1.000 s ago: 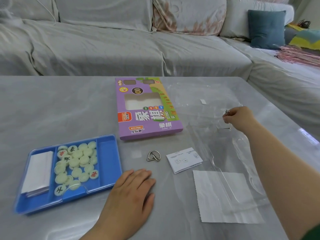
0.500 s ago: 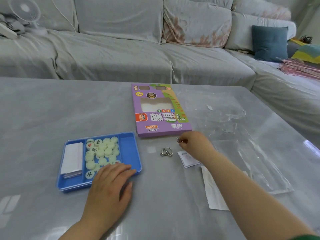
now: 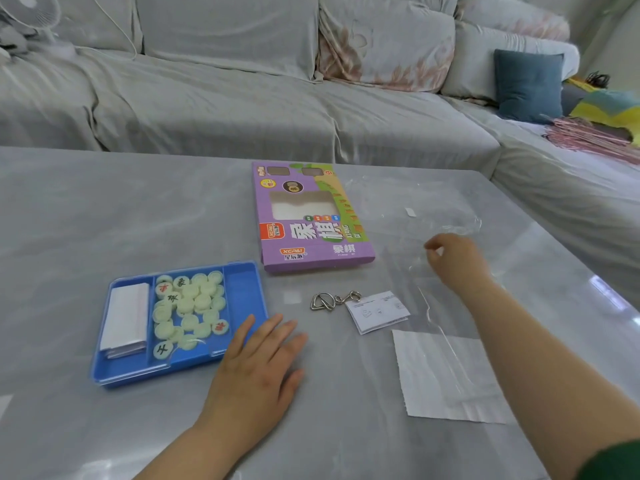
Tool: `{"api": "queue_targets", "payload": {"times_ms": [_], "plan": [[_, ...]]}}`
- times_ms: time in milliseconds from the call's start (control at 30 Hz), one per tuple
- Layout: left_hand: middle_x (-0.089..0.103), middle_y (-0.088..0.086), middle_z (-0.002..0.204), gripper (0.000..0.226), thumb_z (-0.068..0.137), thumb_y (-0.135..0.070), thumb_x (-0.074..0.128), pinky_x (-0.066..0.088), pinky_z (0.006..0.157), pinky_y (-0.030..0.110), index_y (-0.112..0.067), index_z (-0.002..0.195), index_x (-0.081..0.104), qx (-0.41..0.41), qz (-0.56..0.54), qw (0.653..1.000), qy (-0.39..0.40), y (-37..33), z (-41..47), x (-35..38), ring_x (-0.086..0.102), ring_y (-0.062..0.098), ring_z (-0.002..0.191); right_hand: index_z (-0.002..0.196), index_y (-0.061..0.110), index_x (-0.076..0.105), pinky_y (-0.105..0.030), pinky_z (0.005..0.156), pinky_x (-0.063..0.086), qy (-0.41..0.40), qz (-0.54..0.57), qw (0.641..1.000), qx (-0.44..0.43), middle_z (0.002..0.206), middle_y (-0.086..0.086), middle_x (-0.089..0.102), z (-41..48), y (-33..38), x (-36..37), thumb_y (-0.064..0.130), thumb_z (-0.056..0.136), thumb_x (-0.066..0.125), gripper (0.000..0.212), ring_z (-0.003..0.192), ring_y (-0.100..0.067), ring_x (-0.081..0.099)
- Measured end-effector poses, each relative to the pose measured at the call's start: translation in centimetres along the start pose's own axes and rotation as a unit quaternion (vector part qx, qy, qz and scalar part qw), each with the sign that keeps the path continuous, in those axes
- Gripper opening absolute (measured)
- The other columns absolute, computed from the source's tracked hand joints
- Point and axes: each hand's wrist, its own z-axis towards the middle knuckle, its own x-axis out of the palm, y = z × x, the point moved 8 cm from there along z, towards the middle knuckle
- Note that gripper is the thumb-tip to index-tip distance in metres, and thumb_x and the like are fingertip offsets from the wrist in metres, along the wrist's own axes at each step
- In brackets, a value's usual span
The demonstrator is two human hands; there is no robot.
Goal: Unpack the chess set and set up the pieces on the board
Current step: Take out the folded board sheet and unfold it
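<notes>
right hand [image 3: 453,261] moved right, grip curled, hold unclear | left hand [image 3: 256,368] flat | box [image 3: 311,220] lengthwise toward sofa [image 3: 242,98]

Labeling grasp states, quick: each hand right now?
Left hand: open, flat on the table beside the blue tray.
Right hand: curled above the clear plastic; grip cannot be told.

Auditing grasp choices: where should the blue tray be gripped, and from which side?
Grip the tray by its right wall, coming from the right, where the left hand lies flat beside it. That wall borders a bare compartment, so a thumb over the rim should stay off the loose pieces. Keep it level.
</notes>
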Motion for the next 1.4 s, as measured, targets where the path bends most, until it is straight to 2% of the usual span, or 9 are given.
{"api": "queue_targets", "payload": {"times_ms": [400, 533, 600, 700, 800, 933, 1167, 1300, 1400], "plan": [[0.069, 0.003, 0.099, 0.041, 0.097, -0.043, 0.017, 0.016, 0.107, 0.029, -0.021, 0.104, 0.051, 0.021, -0.013, 0.999, -0.024, -0.2, 0.6, 0.9, 0.046, 0.015, 0.109, 0.113, -0.001, 0.059, -0.033, 0.09, 0.039, 0.15, -0.101, 0.98, 0.083, 0.121, -0.018, 0.057, 4.2, -5.3, 1.9, 0.013, 0.093, 0.046, 0.028, 0.111, -0.032, 0.051], [0.069, 0.0, 0.096, 0.059, 0.096, -0.043, 0.016, 0.016, 0.107, 0.028, -0.017, 0.093, 0.069, 0.011, -0.01, 1.0, -0.016, -0.1, 0.7, 1.1, 0.046, 0.014, 0.108, 0.129, 0.0, 0.046, -0.023, 0.062, 0.039, 0.191, -0.06, 0.976, 0.086, 0.082, -0.012, 0.062, 4.8, -4.8, 1.8, 0.003, 0.086, 0.055, 0.044, 0.078, -0.021, 0.051], [0.069, -0.001, 0.095, 0.063, 0.096, -0.042, 0.015, 0.016, 0.107, 0.027, -0.016, 0.089, 0.072, 0.008, -0.009, 1.0, -0.016, -0.1, 0.7, 1.1, 0.046, 0.013, 0.108, 0.133, 0.001, 0.043, -0.021, 0.055, 0.036, 0.198, -0.062, 0.973, 0.098, 0.083, -0.011, 0.057, 5.4, -5.0, 2.0, -0.001, 0.083, 0.057, 0.052, 0.082, -0.02, 0.047], [0.069, -0.002, 0.095, 0.063, 0.096, -0.043, 0.015, 0.016, 0.107, 0.026, -0.016, 0.088, 0.072, 0.009, -0.008, 1.0, -0.022, -0.1, 0.7, 0.9, 0.046, 0.012, 0.108, 0.133, 0.002, 0.044, -0.017, 0.056, 0.035, 0.18, -0.1, 0.975, 0.084, 0.097, -0.017, 0.063, 6.0, -5.0, 2.3, 0.003, 0.084, 0.058, 0.051, 0.087, -0.019, 0.047], [0.069, -0.002, 0.094, 0.064, 0.097, -0.042, 0.015, 0.016, 0.107, 0.026, -0.016, 0.088, 0.072, 0.01, -0.012, 1.0, -0.023, -0.1, 0.7, 0.8, 0.046, 0.012, 0.107, 0.122, -0.002, 0.054, -0.03, 0.08, 0.046, 0.138, -0.085, 0.983, 0.088, 0.113, -0.021, 0.062, 6.0, -5.5, 1.9, 0.004, 0.086, 0.056, 0.037, 0.097, -0.029, 0.057], [0.069, -0.002, 0.095, 0.061, 0.097, -0.042, 0.015, 0.015, 0.107, 0.026, -0.018, 0.089, 0.07, 0.0, -0.035, 0.999, -0.016, 0.0, 0.6, 0.4, 0.046, 0.012, 0.107, 0.1, 0.001, 0.067, -0.027, 0.071, 0.036, -0.025, 0.03, 0.995, 0.088, 0.109, -0.015, 0.064, 3.9, -4.2, -1.6, 0.0, 0.086, 0.05, 0.022, 0.102, -0.033, 0.056], [0.068, 0.0, 0.1, 0.038, 0.096, -0.044, 0.014, 0.012, 0.109, 0.024, -0.027, 0.104, 0.048, -0.04, -0.081, 0.994, -0.063, 1.7, -1.2, -2.4, 0.045, 0.011, 0.109, 0.086, 0.002, 0.07, -0.017, 0.063, 0.032, -0.041, 0.178, 0.973, -0.14, 0.083, -0.006, 0.066, -7.0, 7.7, 1.7, -0.005, 0.079, 0.057, 0.016, 0.074, -0.01, 0.052], [0.067, 0.006, 0.101, 0.036, 0.094, -0.04, 0.028, 0.011, 0.108, 0.017, -0.02, 0.105, 0.056, -0.097, -0.057, 0.989, -0.101, 5.2, -4.1, -5.9, 0.045, 0.014, 0.106, 0.061, 0.014, 0.069, -0.02, 0.058, 0.039, -0.097, 0.112, 0.946, -0.288, 0.058, 0.004, 0.067, -12.3, 12.0, 5.0, 0.006, 0.063, 0.056, 0.015, 0.062, -0.01, 0.054], [0.068, 0.014, 0.1, 0.044, 0.079, -0.032, 0.039, 0.035, 0.098, 0.039, -0.004, 0.099, 0.067, -0.174, -0.033, 0.979, -0.102, 8.9, -6.6, -7.6, 0.045, 0.017, 0.102, 0.056, 0.022, 0.067, -0.02, 0.056, 0.038, -0.075, 0.032, 0.948, -0.308, 0.053, 0.01, 0.063, -13.4, 11.9, 6.9, 0.024, 0.067, 0.042, 0.028, 0.048, -0.009, 0.059]]}}
